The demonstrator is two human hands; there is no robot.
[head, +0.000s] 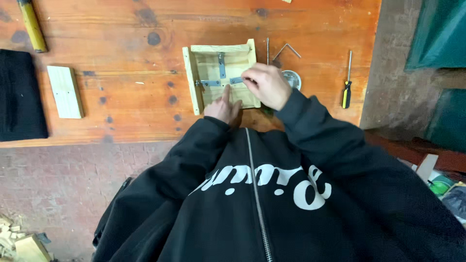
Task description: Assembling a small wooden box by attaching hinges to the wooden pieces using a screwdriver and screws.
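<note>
A small pale wooden box frame (193, 80) lies on the orange-brown workbench (121, 106). Grey metal brackets sit inside it: one upright (222, 65) near the far wall, one flat (209, 83) across the middle. My left hand (222, 106) rests on the frame's near part, index finger pointing at the flat bracket. My right hand (266, 86) hovers over the frame's right side, fingertips pinched on the right end of a grey bracket (236, 80). Whether a screw is in the fingers is not visible.
A yellow-and-black screwdriver (346, 85) lies at the right edge of the bench. A bent metal rod (286, 49) and a round metal tin (292, 77) sit behind my right hand. A pale wood block (65, 92), a black cloth (19, 94) and a yellow handle (32, 26) are at left.
</note>
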